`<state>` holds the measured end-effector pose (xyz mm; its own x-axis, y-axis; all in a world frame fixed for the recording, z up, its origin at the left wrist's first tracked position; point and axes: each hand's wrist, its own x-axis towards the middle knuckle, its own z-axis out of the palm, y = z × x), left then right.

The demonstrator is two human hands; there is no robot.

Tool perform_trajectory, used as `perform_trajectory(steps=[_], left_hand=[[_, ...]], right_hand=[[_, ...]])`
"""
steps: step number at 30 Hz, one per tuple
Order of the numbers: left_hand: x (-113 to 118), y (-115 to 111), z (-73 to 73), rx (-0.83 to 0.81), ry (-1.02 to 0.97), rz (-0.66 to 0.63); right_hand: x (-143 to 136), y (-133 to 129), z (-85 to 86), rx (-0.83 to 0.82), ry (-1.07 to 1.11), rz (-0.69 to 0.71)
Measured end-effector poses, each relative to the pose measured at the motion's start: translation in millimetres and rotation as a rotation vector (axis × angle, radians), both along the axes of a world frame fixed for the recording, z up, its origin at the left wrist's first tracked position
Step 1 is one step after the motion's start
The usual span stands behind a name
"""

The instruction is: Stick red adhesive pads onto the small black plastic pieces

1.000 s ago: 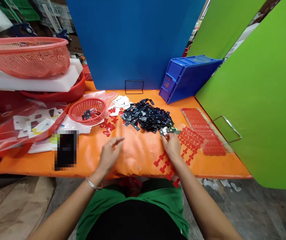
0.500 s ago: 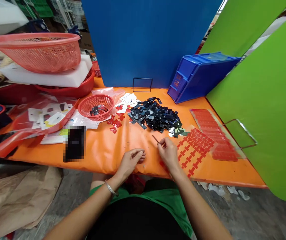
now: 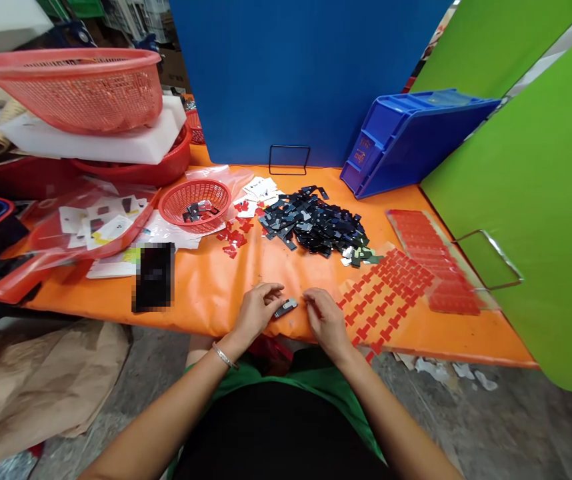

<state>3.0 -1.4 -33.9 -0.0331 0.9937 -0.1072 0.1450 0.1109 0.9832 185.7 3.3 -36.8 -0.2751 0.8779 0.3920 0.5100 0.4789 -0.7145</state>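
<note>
My left hand [image 3: 257,312] is over the orange table [image 3: 206,293] near its front edge, thumb and forefinger apart. A small dark flat piece with a silvery patch [image 3: 286,307] lies right by its thumb; whether they touch is unclear. Across a short gap, my right hand [image 3: 327,321] is curled with its fingertips together, and anything in them is too small to make out. Beyond both hands lies a heap of small black flat pieces [image 3: 319,227]. A sheet of red T-shaped stickers [image 3: 373,303] is beside my right hand.
Loose red pieces [image 3: 233,237] lie left of the heap, near a small red basket [image 3: 193,189] holding several pieces. A phone-like black object [image 3: 155,277] lies farther left. A blue bin [image 3: 411,143] and a green panel [image 3: 541,220] stand on the right, with more red sheets [image 3: 431,260].
My right hand has drawn back toward the front edge, and the thin dark strip in its fingers no longer shows. Beside my left thumb, the dark and silvery piece has come into view.
</note>
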Motion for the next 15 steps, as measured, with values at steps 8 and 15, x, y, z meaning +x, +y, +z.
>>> perform_trajectory(steps=[8, 15], left_hand=[[3.7, -5.8, 9.1, 0.075, 0.301, -0.147], [12.9, -9.0, 12.6, 0.103, 0.568, -0.224]], right_hand=[[40.9, -14.4, 11.1, -0.074, -0.054, -0.251], [37.0, -28.7, 13.7, -0.028, -0.053, -0.236]])
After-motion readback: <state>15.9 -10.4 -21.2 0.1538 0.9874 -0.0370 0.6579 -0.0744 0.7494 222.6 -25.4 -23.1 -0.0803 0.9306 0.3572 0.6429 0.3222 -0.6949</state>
